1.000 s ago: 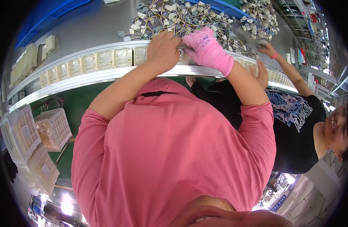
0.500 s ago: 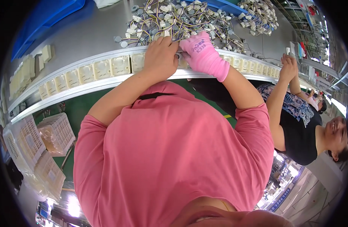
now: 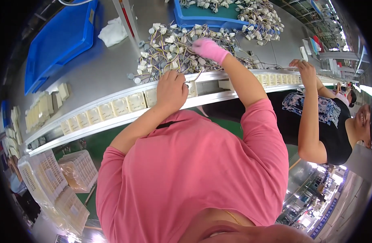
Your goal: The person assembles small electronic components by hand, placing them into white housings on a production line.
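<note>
A person in a pink shirt [image 3: 194, 170] is seen from above, with both arms reaching forward. Low on the left, beside the body, stand white slatted crates [image 3: 48, 174]. Ahead, a silver metal track [image 3: 97, 128] runs across the front of a grey bench [image 3: 113, 65], carrying a row of square cream housings [image 3: 120, 106]. The bare left hand [image 3: 171, 91] lies over this row, its fingers bent and close together, just beside one housing at its right; whether they pinch anything cannot be told. Further in, the right hand [image 3: 210, 50], in a pink glove, is over a tangled heap of wired parts [image 3: 165, 50] with white connectors and grey discs. It is blurred and its fingertips are hidden, so their grip cannot be told. Loose cream pieces [image 3: 40, 109] lie at left, below a blue tray [image 3: 60, 44] and a white cloth [image 3: 113, 32]. Behind the heap, another blue tray [image 3: 186, 20] holds more wired parts. At right, a co-worker in black [image 3: 335, 141] raises a hand [image 3: 305, 71] beside the track.
</note>
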The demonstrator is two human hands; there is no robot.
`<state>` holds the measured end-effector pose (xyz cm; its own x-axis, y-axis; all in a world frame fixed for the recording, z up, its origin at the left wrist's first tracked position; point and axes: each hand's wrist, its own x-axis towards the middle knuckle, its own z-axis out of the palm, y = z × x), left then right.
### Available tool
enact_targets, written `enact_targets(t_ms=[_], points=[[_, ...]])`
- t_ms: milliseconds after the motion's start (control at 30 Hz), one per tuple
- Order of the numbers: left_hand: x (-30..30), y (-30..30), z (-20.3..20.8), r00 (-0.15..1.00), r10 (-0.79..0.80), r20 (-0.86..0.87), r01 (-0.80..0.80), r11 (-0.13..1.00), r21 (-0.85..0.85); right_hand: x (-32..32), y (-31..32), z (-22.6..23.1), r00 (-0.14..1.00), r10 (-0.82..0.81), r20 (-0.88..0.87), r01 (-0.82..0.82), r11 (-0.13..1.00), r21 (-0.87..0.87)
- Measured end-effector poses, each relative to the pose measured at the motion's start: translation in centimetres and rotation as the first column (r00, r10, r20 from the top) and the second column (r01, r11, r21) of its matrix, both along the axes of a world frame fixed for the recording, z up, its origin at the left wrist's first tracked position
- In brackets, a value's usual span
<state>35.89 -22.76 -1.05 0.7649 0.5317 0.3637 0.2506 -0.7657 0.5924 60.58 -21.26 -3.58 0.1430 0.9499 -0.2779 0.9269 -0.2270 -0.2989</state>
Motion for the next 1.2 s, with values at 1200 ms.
enact_targets(t_ms=[1200], points=[[2.5, 8.2, 0.6, 0.99, -0.043, 0.132, 0.097, 0.895, -0.435, -3.2, -0.1, 7.7, -0.161, 0.212, -0.964, 0.843, 0.537, -0.022]])
